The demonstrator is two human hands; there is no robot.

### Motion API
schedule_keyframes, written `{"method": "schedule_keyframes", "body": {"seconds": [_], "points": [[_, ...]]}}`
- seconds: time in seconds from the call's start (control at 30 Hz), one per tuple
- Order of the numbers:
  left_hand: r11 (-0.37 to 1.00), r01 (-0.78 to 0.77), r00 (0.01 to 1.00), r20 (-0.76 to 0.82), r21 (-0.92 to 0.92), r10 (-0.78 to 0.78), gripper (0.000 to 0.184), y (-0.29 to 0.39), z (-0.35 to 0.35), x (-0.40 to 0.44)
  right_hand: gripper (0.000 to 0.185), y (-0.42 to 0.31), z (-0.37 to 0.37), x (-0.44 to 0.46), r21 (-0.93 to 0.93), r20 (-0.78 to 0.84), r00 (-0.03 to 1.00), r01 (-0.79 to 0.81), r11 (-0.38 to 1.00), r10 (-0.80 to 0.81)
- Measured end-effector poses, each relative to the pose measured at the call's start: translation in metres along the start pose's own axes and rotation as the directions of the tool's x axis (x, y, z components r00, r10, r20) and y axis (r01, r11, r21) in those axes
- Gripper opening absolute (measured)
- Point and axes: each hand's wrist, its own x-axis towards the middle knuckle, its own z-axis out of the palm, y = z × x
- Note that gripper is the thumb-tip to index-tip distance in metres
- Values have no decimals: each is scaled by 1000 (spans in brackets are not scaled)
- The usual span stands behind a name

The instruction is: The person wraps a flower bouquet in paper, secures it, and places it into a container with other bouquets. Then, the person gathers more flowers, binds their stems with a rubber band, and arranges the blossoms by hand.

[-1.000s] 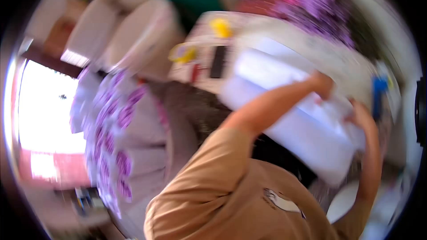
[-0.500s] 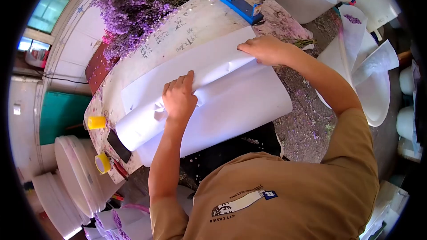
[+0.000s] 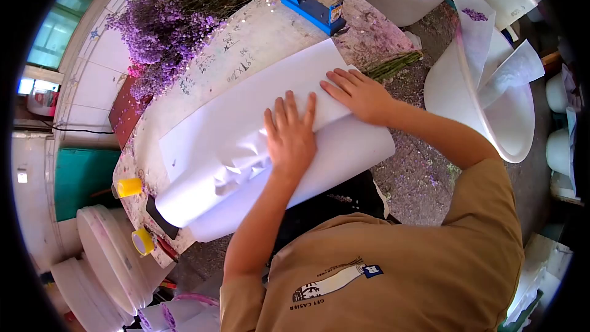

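White paper [image 3: 246, 110] lies across the table, its near side curled over into a loose roll with creases along the middle. My left hand [image 3: 291, 138] presses flat on the paper with fingers spread. Further right, my right hand [image 3: 362, 95] rests open on the sheet near its right end, fingers stretched out. Green stems [image 3: 393, 66] show just past that end; whether they run under the paper is hidden.
Purple flowers [image 3: 163, 40] lie at the table's far left. A blue tape dispenser [image 3: 313, 12] stands at the back. Yellow tape rolls [image 3: 129, 187], a dark flat object [image 3: 161, 218] and red-handled pliers [image 3: 166, 246] sit at the left edge. Right of the table stands a white tub [image 3: 452, 86].
My left hand has slid to the right and spread flat. My right hand has loosened from the paper's edge and lies flat. The curled paper looks more pressed down.
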Motion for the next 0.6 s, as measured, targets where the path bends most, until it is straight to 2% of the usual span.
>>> {"method": "schedule_keyframes", "body": {"seconds": [0.03,0.07,0.13,0.17,0.23,0.27,0.3,0.33,0.37,0.4,0.43,0.47,0.5,0.57,0.6], "points": [[995,27,998,59,-97,-21,75,13,-8,-9,67,-9,-4,-10,6,3,1000,1,1000,-1],[992,22,996,90,-126,-10,86,22,-1,-19,75,-17,-8,-18,71,-17,1000,-17,997,18],[994,10,996,87,-108,-1,87,27,6,-18,98,-21,-8,-23,150,-25,998,-52,987,57],[996,-10,997,78,-90,17,88,29,9,-17,98,-19,-6,-21,151,-29,997,-60,987,65],[995,-6,992,125,-101,19,90,21,4,1,96,-15,-7,-12,144,13,998,-70,987,69],[995,-35,990,136,-96,48,89,15,6,9,86,-8,-6,-7,144,-2,999,-51,988,52],[994,-61,987,144,-87,73,89,5,8,18,86,3,-3,-1,139,-10,998,-54,989,56],[991,-113,985,121,-70,121,85,-7,9,27,78,14,1,7,152,11,999,-31,988,30],[980,-144,978,134,-135,162,81,-21,13,37,71,25,5,14,169,31,1000,-6,986,1],[969,-151,951,239,-194,196,79,-33,8,50,61,34,6,22,215,51,999,-27,976,16],[956,-147,912,340,-253,230,77,-44,2,64,61,39,1,33,216,38,999,-22,976,14],[937,-146,885,382,-317,266,70,-55,1,76,60,44,-4,43,235,148,989,-57,970,22],[941,-145,887,381,-305,260,70,-62,2,85,59,48,-6,51,249,259,966,-92,964,26],[925,-184,841,434,-332,322,66,-72,4,99,60,50,-2,61,212,192,980,-87,973,46],[917,-193,851,405,-349,334,73,-76,9,103,61,51,4,64,175,133,989,-93,980,70]]}}
